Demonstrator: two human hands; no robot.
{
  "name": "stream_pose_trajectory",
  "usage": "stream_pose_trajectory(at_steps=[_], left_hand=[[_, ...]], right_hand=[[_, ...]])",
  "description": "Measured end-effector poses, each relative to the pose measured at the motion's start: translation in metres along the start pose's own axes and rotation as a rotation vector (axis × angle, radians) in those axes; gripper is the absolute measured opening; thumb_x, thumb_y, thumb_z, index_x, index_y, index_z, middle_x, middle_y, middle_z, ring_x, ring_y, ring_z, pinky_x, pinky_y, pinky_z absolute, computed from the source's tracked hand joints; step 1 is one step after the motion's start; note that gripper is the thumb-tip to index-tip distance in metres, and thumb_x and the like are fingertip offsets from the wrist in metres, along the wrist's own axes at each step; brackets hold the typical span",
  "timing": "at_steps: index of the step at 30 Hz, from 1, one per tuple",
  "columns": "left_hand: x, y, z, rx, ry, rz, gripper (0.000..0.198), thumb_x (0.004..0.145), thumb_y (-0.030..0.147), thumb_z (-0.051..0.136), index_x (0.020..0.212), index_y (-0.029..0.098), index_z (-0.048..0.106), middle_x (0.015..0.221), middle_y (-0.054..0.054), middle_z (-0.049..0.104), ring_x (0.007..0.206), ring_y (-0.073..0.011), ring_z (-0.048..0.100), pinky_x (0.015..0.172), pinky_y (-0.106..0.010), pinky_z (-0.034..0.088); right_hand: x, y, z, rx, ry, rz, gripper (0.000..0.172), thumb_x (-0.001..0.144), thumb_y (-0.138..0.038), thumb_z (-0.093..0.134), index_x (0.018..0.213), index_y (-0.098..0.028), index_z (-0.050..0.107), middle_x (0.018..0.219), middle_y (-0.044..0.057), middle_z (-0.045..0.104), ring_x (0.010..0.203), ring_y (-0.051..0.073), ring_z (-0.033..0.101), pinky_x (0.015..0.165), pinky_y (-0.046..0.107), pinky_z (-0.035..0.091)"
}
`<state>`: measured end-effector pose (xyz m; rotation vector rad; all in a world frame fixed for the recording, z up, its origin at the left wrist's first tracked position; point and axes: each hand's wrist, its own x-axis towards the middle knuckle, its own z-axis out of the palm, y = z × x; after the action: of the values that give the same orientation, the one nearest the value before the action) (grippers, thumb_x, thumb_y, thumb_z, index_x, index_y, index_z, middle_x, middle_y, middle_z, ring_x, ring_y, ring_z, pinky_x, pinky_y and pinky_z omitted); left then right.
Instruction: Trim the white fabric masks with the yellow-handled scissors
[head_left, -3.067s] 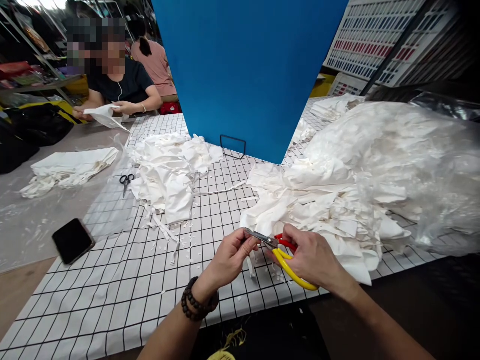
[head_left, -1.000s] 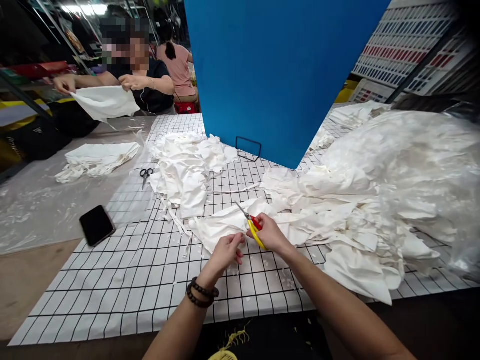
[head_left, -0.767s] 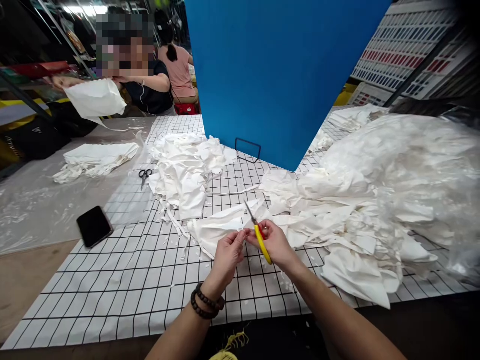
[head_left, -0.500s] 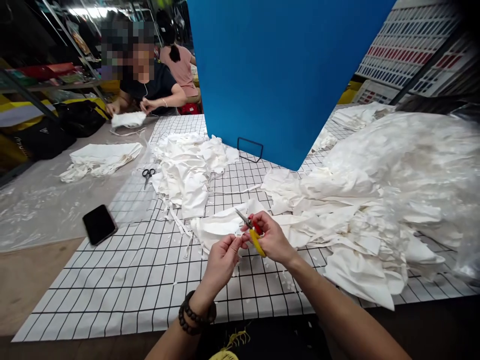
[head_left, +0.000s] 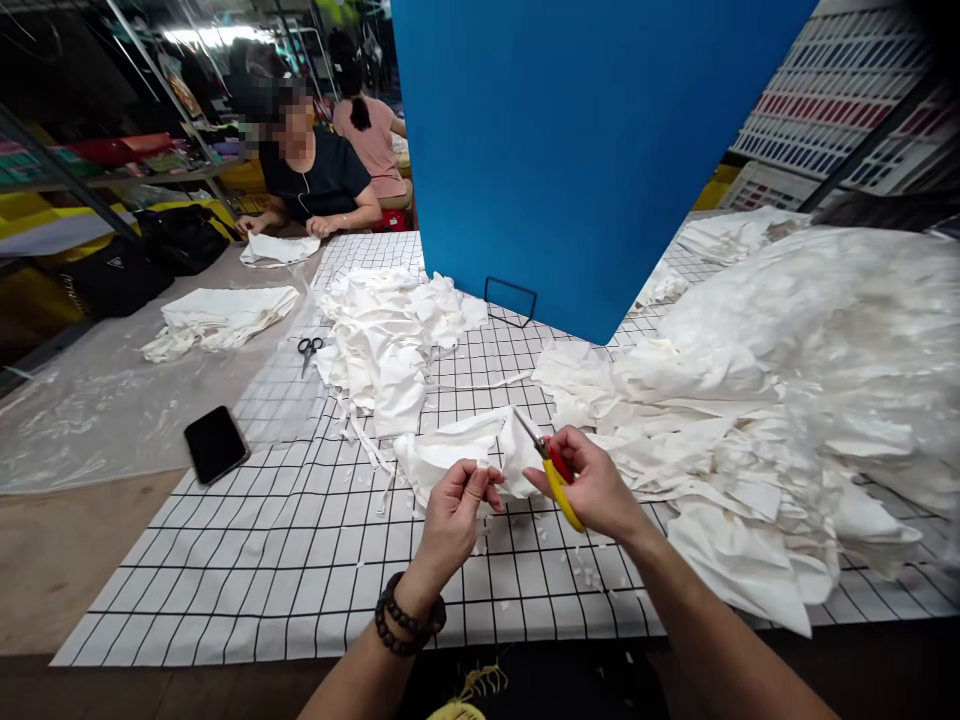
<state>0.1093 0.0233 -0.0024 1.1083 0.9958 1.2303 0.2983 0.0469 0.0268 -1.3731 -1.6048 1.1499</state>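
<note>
The left hand (head_left: 459,505) pinches, thumb against fingers, what looks like the edge of a white fabric piece (head_left: 433,462), which lies on the desk (head_left: 247,590) just beyond the hands, between two white heaps. The right hand (head_left: 596,488) is curled round the handles of red-and-yellow-handled scissors (head_left: 561,492), blades pointing up and leftward, apart from the pinching fingertips. For clean snipping, the edge is best held taut and flat, the blade tips kept clear of the left fingers and the fabric folds beneath, and the loose snippets (head_left: 589,575) kept off the work. A black bag (head_left: 116,290) carries a triangular badge, its lettering too small to read; the smartphone (head_left: 216,445) shows a dark screen.
</note>
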Motion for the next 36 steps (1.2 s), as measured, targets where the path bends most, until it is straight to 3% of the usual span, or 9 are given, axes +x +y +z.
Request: stream_pose_trajectory(at_steps=[3, 6, 13, 36], left_hand=[[-0.001, 0.003, -0.002, 0.132, -0.011, 0.023, 0.022, 0.095, 0.035, 0.051, 0.089, 0.016, 0.060, 0.075, -0.001, 0.063, 0.063, -0.0124, 0.061, 0.074, -0.029, 0.049], [0.000, 0.006, -0.001, 0.185, -0.060, 0.039, 0.023, 0.095, 0.035, 0.049, 0.088, 0.017, 0.061, 0.081, -0.002, 0.062, 0.062, -0.0119, 0.060, 0.070, -0.028, 0.049], [-0.001, 0.007, 0.001, 0.190, -0.142, 0.047, 0.021, 0.095, 0.034, 0.049, 0.090, 0.018, 0.062, 0.083, -0.002, 0.059, 0.062, -0.0116, 0.059, 0.065, -0.027, 0.050], [-0.003, 0.012, -0.003, 0.107, -0.209, -0.047, 0.023, 0.093, 0.036, 0.052, 0.088, 0.016, 0.062, 0.082, -0.002, 0.060, 0.060, -0.0106, 0.060, 0.058, -0.024, 0.050]], right_hand=[[-0.010, -0.006, -0.020, -0.425, -0.104, 0.018, 0.034, 0.066, -0.038, 0.074, 0.080, -0.025, 0.046, 0.063, -0.005, 0.054, 0.054, 0.014, 0.048, 0.050, 0.025, 0.034], [-0.017, -0.010, -0.021, -0.598, -0.138, -0.012, 0.033, 0.067, -0.040, 0.070, 0.082, -0.025, 0.045, 0.062, -0.005, 0.055, 0.055, 0.016, 0.049, 0.051, 0.025, 0.030], [-0.018, -0.018, -0.008, -0.588, -0.123, -0.027, 0.037, 0.068, -0.048, 0.071, 0.085, -0.025, 0.048, 0.069, -0.002, 0.061, 0.060, 0.017, 0.055, 0.054, 0.025, 0.031], [-0.017, -0.007, -0.008, -0.741, -0.084, -0.098, 0.044, 0.069, -0.061, 0.065, 0.074, -0.025, 0.040, 0.055, -0.005, 0.053, 0.050, 0.016, 0.048, 0.050, 0.025, 0.024]])
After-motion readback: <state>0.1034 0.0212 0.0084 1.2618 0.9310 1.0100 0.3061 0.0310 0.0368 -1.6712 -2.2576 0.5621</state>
